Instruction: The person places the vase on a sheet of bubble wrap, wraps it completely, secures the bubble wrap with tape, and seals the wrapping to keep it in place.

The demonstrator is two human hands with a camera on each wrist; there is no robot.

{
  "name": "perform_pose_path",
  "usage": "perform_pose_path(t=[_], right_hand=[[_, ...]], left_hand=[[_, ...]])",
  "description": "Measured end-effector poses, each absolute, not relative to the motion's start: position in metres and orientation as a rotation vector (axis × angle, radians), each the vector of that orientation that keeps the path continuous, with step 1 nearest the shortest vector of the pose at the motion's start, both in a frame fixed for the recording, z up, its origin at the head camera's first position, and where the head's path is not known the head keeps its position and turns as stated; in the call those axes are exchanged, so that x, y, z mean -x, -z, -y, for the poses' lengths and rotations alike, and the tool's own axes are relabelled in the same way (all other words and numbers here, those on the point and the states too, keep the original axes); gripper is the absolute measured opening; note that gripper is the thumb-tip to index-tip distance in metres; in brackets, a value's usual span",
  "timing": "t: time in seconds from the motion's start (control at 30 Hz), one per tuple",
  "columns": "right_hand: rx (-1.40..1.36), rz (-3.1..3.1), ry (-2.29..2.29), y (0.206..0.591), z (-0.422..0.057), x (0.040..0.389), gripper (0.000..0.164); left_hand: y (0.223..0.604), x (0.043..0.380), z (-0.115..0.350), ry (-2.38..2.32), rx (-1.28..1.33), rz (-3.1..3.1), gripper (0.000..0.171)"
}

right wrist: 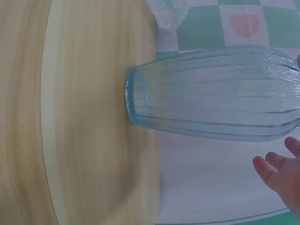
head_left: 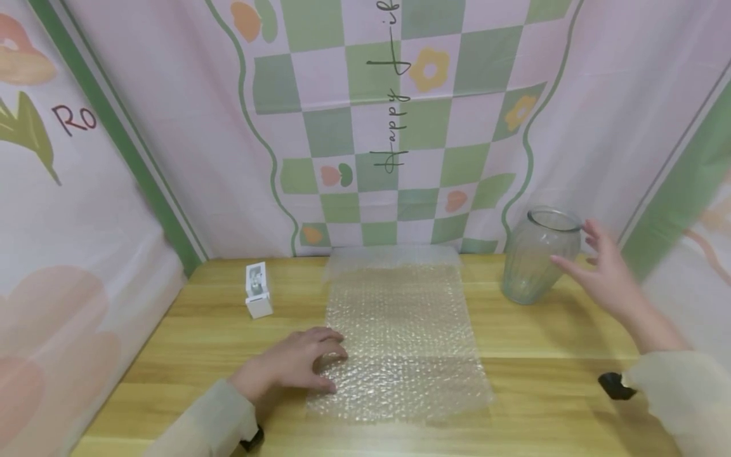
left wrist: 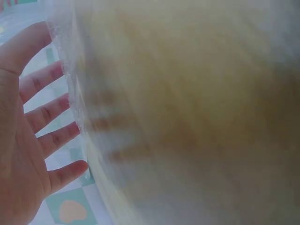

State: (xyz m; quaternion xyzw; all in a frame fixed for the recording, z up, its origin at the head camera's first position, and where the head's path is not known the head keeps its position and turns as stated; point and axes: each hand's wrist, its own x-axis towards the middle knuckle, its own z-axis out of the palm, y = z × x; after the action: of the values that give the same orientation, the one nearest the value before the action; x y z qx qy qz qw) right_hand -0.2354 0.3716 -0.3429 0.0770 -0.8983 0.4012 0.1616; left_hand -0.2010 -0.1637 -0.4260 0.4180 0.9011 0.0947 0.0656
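The sheet of bubble wrap (head_left: 400,343) before you is clear, thin plastic, pebbled all over with bubbles and glossy enough to throw back small white glints. To your right you have a vase (head_left: 542,263) of transparent glass, shiny and smooth between the ribs running along its body. Your surface (head_left: 548,381) looks like wood or wood-grain laminate, smooth with a soft sheen. The small box (head_left: 260,306) seems to be matt card. Your sleeves (head_left: 208,412) are matt cloth, as the printed, lightly creased backdrop (head_left: 377,127) appears to be.
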Motion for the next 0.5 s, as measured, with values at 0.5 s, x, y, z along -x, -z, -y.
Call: perform_pose_path(t=[0.5], right_hand=[[-0.004,2.513,-1.343,0.369,-0.359,0.261,0.113]], left_hand=[[0.42,0.202,0.162,-0.275,-1.248,-2.692,0.059]])
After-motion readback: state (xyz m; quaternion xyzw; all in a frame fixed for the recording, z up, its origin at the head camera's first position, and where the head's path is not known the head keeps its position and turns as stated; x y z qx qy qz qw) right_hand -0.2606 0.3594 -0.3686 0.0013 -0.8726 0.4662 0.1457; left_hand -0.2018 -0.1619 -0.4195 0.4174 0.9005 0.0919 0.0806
